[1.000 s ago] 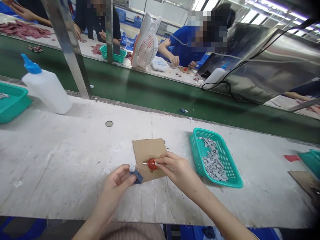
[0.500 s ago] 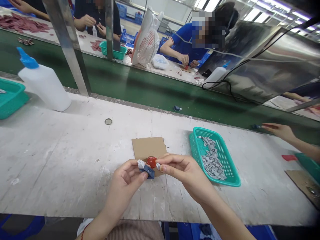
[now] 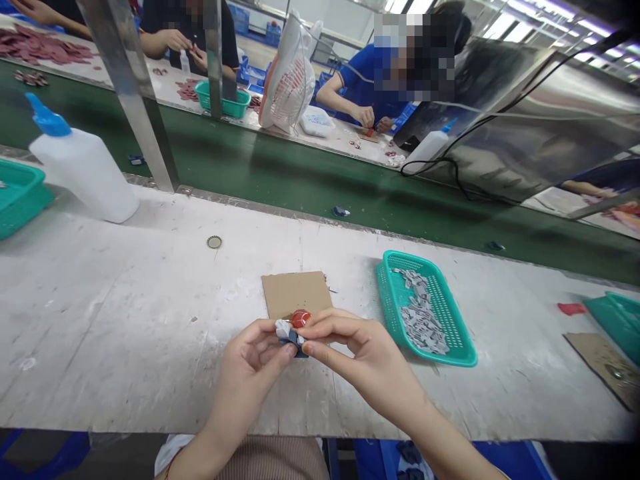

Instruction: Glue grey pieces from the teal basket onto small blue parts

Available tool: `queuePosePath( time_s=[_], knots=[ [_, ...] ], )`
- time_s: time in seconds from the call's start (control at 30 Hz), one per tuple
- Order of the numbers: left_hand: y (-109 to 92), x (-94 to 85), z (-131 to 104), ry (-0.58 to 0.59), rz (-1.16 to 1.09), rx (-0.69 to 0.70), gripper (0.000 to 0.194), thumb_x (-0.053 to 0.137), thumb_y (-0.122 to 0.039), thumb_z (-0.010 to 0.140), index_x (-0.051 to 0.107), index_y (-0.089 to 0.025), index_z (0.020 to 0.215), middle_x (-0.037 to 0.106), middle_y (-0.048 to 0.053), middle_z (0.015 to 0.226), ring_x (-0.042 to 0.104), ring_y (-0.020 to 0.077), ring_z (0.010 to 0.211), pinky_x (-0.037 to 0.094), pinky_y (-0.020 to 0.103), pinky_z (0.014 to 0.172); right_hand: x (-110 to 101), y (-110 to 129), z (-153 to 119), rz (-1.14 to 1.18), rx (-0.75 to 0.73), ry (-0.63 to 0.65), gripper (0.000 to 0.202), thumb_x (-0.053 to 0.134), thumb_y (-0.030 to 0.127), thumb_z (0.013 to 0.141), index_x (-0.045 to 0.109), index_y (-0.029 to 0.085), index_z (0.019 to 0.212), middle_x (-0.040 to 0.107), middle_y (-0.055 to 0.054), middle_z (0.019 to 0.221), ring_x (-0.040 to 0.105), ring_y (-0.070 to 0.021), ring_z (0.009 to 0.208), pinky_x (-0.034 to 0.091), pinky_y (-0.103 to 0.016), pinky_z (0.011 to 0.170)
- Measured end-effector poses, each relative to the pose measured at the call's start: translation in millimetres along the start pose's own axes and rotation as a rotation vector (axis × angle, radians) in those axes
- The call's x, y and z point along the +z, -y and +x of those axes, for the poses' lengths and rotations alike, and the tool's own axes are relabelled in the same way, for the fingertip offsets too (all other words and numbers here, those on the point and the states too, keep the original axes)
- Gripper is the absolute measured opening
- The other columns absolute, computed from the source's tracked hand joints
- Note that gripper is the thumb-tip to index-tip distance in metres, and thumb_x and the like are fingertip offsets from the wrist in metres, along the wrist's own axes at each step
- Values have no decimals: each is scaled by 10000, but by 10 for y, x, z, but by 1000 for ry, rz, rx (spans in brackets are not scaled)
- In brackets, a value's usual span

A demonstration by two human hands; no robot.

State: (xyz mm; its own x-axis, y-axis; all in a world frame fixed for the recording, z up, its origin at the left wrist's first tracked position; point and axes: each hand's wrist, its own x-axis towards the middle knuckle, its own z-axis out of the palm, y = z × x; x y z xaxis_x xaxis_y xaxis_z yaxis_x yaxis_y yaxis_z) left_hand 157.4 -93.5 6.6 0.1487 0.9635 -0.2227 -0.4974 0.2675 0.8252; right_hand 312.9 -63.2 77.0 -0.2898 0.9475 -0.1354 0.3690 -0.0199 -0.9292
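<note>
My left hand (image 3: pixel 250 363) pinches a small dark blue piece with a pale grey part (image 3: pixel 283 329) on it. With thumb and fingertips closed, my right hand (image 3: pixel 367 350) presses a small light grey piece (image 3: pixel 301 340) against the right side of the blue one; the fingers partly hide it. Just behind the fingertips is a shiny red round thing (image 3: pixel 301 319), over the near part of a brown cardboard sheet (image 3: pixel 295 290). To the right of my right hand stands a green plastic basket (image 3: pixel 467 359) holding many small grey pieces (image 3: pixel 423 320).
A white bottle with a blue nozzle (image 3: pixel 83 173) and another green basket (image 3: pixel 30 200) stand at left. A bottle cap (image 3: pixel 215 242) lies on the table. Beyond runs a green belt (image 3: pixel 260 173) carrying small blue pieces. Co-workers sit across it. At right lies another cardboard sheet (image 3: pixel 595 360).
My right hand has moved left, bringing its grey piece against the blue one. A neighbour's hand at the right has left the view. The pieces on the belt have shifted left.
</note>
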Motion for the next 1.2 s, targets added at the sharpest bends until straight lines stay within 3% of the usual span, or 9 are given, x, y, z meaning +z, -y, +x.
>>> queuePosePath(
  time_s=[0.17, 0.33, 0.5, 0.7, 0.83, 0.93, 1.03, 1.1, 1.2],
  knots=[
    [8, 17, -32, -56, 40, 33, 138, 713, -239, 810, 691, -199, 940, 744, 43, 1014, 691, 170, 961, 561, 235, 854, 17, -4, -3, 10, 3, 1, 60, 714, 192, 805, 760, 231, 805, 698, -35, 900, 648, -179, 906, 510, -297, 824],
    [-30, 22, -77, -70, 158, 116, 136, 727, -228, 792, 708, -209, 925, 743, 36, 973, 685, 175, 941, 553, 242, 852, -19, -116, 28, 442, 209, 185, 180, 797, 296, 738, 659, 194, 792, 648, -16, 860, 618, -148, 812, 501, -282, 743],
    [-98, 44, -75, -33, 225, 205, 112, 716, -207, 798, 720, -226, 908, 718, 28, 1006, 645, 183, 1013, 518, 238, 872, 77, -156, 2, 573, 149, 222, 289, 589, 485, 903, 550, 199, 924, 571, -11, 868, 567, -118, 724, 462, -254, 662],
    [-61, 143, -21, -50, 99, 136, 135, 701, -262, 806, 692, -172, 907, 712, 47, 901, 655, 147, 602, 561, 298, 653, 248, -189, 15, 660, 128, 171, 280, 568, 474, 921, 499, 206, 966, 473, 39, 752, 466, -71, 584, 364, -203, 553],
    [-35, 185, 31, -119, 133, 138, 182, 707, -297, 799, 696, -166, 925, 729, 49, 853, 685, 192, 768, 552, 289, 736, 282, -162, 55, 606, 79, 87, 274, 563, 471, 923, 504, 205, 956, 457, 47, 716, 417, -70, 585, 330, -198, 555],
    [-95, 151, 125, -77, 215, 150, 214, 666, -333, 830, 707, -174, 966, 736, 73, 965, 670, 235, 957, 529, 316, 851, 241, -156, 131, 534, 59, 60, 302, 545, 505, 916, 509, 216, 992, 466, 51, 660, 407, -86, 559, 318, -205, 537],
    [-207, 64, 311, 10, 386, 209, 279, 605, -306, 866, 678, -201, 1114, 687, 87, 1174, 596, 259, 1145, 455, 379, 998, 44, -235, 380, 337, -16, -93, 377, 541, 548, 888, 569, 203, 1037, 518, 24, 671, 431, -110, 561, 337, -224, 531],
    [-283, -3, 490, 28, 501, 249, 300, 567, -256, 871, 657, -221, 1155, 654, 77, 1244, 569, 254, 1185, 422, 404, 1034, -195, -347, 682, 142, -76, -319, 467, 536, 593, 851, 626, 174, 1038, 582, -25, 760, 472, -130, 602, 373, -243, 552],
    [-361, -91, 818, 42, 647, 290, 253, 518, -188, 856, 683, -201, 1048, 698, 76, 1139, 616, 243, 1096, 450, 403, 986, -630, -552, 1265, -72, -27, -689, 637, 412, 665, 823, 657, 118, 1037, 564, -35, 667, 484, -158, 566, 386, -266, 525]
  ],
)
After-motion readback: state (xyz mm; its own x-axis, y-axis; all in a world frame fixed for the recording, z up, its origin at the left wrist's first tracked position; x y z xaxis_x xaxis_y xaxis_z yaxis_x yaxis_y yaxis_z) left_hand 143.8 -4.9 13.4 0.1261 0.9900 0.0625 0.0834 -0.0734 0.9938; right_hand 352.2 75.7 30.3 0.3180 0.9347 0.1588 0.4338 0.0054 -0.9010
